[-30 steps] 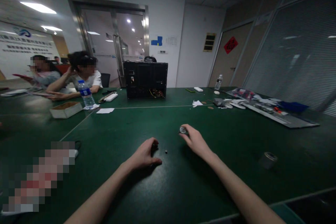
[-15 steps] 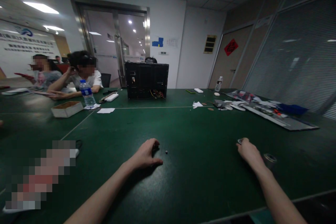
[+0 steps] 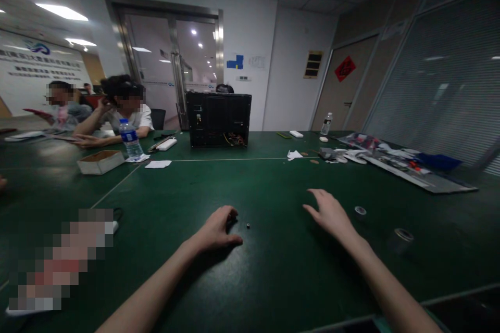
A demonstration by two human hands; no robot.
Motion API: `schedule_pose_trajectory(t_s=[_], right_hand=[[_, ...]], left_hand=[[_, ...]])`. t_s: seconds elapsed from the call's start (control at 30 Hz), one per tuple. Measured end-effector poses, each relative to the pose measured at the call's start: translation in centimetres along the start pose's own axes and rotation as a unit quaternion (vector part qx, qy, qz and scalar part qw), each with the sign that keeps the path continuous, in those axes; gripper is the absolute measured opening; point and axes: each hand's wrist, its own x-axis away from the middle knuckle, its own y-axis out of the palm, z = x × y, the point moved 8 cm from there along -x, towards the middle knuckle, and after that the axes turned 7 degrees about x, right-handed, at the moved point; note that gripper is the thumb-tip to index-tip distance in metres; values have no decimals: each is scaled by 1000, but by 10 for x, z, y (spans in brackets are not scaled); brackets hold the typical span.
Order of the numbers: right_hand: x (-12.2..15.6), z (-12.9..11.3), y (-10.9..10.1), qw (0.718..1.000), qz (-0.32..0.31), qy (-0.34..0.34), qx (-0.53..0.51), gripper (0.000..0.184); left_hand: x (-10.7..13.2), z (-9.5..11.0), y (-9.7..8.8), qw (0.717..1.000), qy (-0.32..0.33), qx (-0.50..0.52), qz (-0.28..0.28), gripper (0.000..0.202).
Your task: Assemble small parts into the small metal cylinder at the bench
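My left hand (image 3: 222,230) rests on the green tabletop (image 3: 273,270), thumb and fingers apart, nothing held. Just right of its fingertips lies a tiny dark cylindrical piece (image 3: 248,226), not touched. My right hand (image 3: 328,212) is over the table to the right of that piece, fingers spread and holding nothing. Farther right stands a small round piece with a pale rim (image 3: 360,212), apart from the hand. Beyond it is a larger grey cylinder (image 3: 402,241) with a ringed top.
A black open-backed equipment case (image 3: 219,119) stands at the back. At left are a shallow box (image 3: 100,162), a water bottle (image 3: 131,140) and a seated person (image 3: 121,114). A board with clutter (image 3: 417,177) lies at the right; paper scraps (image 3: 294,155) lie near the middle.
My right hand has let go of the small round piece, which stays on the table, and has moved left with its fingers opening. My left hand has not moved.
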Motion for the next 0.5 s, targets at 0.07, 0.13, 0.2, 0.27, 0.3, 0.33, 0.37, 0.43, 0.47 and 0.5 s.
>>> schedule_pose_trajectory(t_s=[0.07, 0.13, 0.2, 0.27, 0.3, 0.33, 0.37, 0.43, 0.47, 0.5], right_hand=[[3, -55, 9, 989, -74, -98, -86, 41], [9, -104, 15, 967, -119, -186, -129, 36], [14, -141, 23, 947, -153, -246, -138, 34], [15, -165, 31, 936, -166, -278, -137, 33], [13, -174, 34, 934, -166, -286, -136, 32], [11, -180, 38, 932, -166, -291, -138, 30], [9, -184, 41, 930, -167, -294, -145, 27], [6, -187, 49, 923, -179, -291, -174, 19], [5, -186, 52, 920, -182, -287, -194, 16], [4, -184, 53, 918, -181, -282, -214, 13]], left_hand=[[0, 0, 1, 1000, -4, 0, -4, 64], [0, -1, 1, 1000, -6, -3, -7, 64], [0, -1, 1, 1000, -2, -8, -4, 63], [-1, 0, 1, 1000, 6, -14, 1, 62], [-1, 0, 1, 1000, 11, -17, 2, 61], [-1, 1, 1, 1000, 14, -19, 2, 60], [-1, 1, 1, 1000, 17, -21, 3, 60], [-1, 1, 2, 1000, 19, -22, 2, 59], [-1, 0, 2, 1000, 18, -22, 3, 60], [-1, 0, 2, 1000, 16, -22, 5, 60]])
